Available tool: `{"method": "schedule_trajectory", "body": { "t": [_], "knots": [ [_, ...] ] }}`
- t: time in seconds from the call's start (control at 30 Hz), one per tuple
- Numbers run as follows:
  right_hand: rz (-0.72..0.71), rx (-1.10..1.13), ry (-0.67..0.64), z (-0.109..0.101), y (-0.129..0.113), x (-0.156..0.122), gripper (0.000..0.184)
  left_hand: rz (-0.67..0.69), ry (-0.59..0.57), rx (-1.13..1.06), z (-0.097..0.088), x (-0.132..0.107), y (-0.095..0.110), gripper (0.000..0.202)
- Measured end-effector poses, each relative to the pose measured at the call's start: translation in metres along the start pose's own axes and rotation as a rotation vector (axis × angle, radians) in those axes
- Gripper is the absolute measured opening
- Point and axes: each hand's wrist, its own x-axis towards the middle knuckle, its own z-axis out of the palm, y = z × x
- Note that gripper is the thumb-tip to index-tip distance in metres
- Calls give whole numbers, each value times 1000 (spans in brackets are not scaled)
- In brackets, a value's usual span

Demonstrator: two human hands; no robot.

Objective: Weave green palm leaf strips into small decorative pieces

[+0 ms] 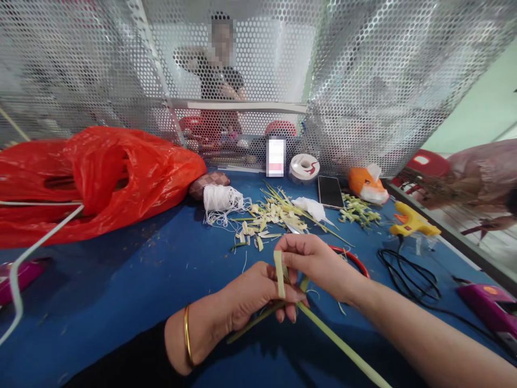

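My left hand (252, 299), with a gold bangle on its wrist, is closed around thin green leaf strips (278, 272) just above the blue table (121, 280). One pale strip stands up from its fingers. My right hand (313, 261) pinches the top of the same strips from the other side. A long green strip (343, 347) runs from the hands toward the lower right. Cut leaf scraps (266, 218) lie in a heap just beyond the hands.
A red plastic bag (100, 180) fills the left. White thread bundle (220, 199), tape roll (304, 167), phone (330, 191), orange tissue holder (365, 186), yellow glue gun (412, 222) with black cord (407, 275) lie around. A person sits behind the perforated metal screen (363, 81).
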Motion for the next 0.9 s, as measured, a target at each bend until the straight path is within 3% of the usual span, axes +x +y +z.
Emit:
{"method": "schedule_trajectory", "body": {
  "t": [0.23,0.33,0.4,0.5,0.57,0.63,0.77,0.83,0.9],
  "knots": [
    [-11,-25,34,5,1,0,9,-9,-11,48,0,-1,-1,13],
    [-90,-68,36,0,-2,-1,7,18,33,-7,-2,0,0,15],
    [-210,-125,135,-10,-6,0,8,55,69,-55,-6,0,1,20],
    [-353,-267,435,-29,-9,3,16,116,111,-118,-13,-1,5,31],
    [-349,-284,483,-39,-10,5,28,145,140,-139,-17,-1,7,37],
    [-263,-246,398,-46,-9,7,38,147,162,-149,-18,-1,8,38],
    [0,-211,95,-44,-5,10,46,140,173,-170,-18,1,7,38],
    [34,-118,-8,-37,-1,11,42,145,182,-174,-16,1,7,37],
    [41,44,-23,-31,4,12,38,143,205,-168,-15,1,6,33]
  ]
}}
